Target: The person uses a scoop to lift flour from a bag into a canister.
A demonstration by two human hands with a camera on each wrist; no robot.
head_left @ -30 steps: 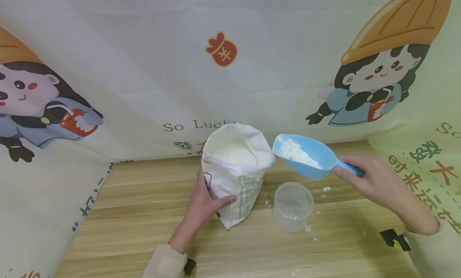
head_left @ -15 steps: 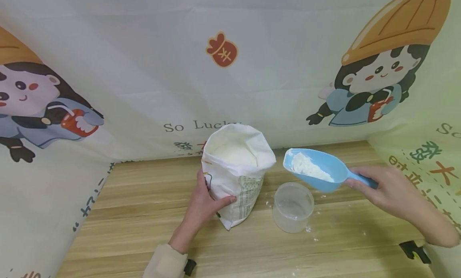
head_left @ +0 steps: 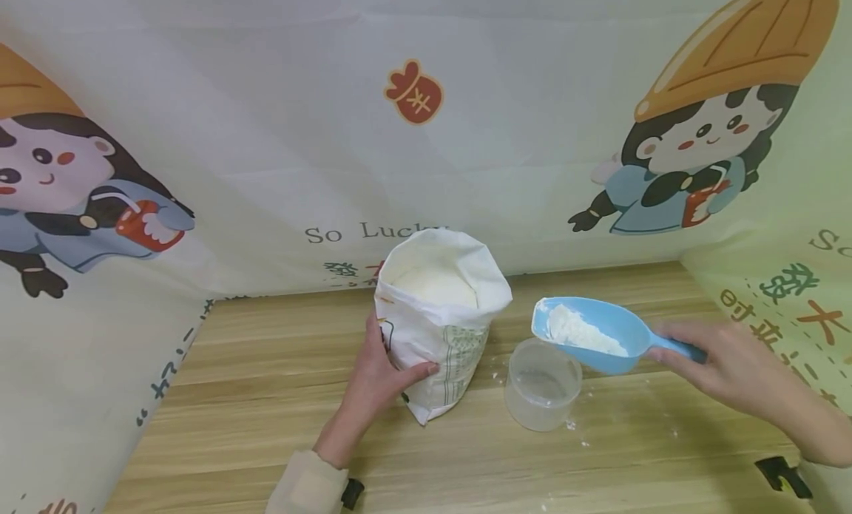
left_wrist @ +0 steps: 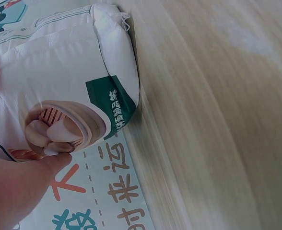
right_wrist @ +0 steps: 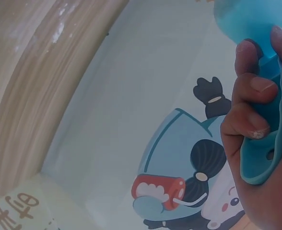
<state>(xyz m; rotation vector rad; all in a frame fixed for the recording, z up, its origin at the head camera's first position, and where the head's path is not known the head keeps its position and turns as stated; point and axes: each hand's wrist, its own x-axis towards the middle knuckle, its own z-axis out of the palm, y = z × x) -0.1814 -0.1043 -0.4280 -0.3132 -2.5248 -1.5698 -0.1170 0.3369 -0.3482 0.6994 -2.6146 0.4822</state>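
Note:
My right hand (head_left: 722, 359) grips the handle of a blue scoop (head_left: 609, 362), fingers curled round it as the right wrist view also shows. White powder (head_left: 579, 329) lies in the scoop's bowl. The scoop is held above and partly over the rear right rim of a clear plastic tub (head_left: 542, 403). Left of the tub stands an open white flour bag (head_left: 433, 366), with pale powder visible inside its mouth. My left hand (head_left: 382, 373) holds the bag's left side, thumb across the front. A picture of steamed buns shows on the bag (left_wrist: 64, 129) in the left wrist view.
The wooden table (head_left: 253, 396) carries small spills of powder around the tub. A printed cloth (head_left: 266, 115) with cartoon figures rises behind the table and on both sides.
The right hand has brought the loaded scoop to the right and downward, away from the bag's mouth and toward the tub. Left hand, bag and tub have stayed in place.

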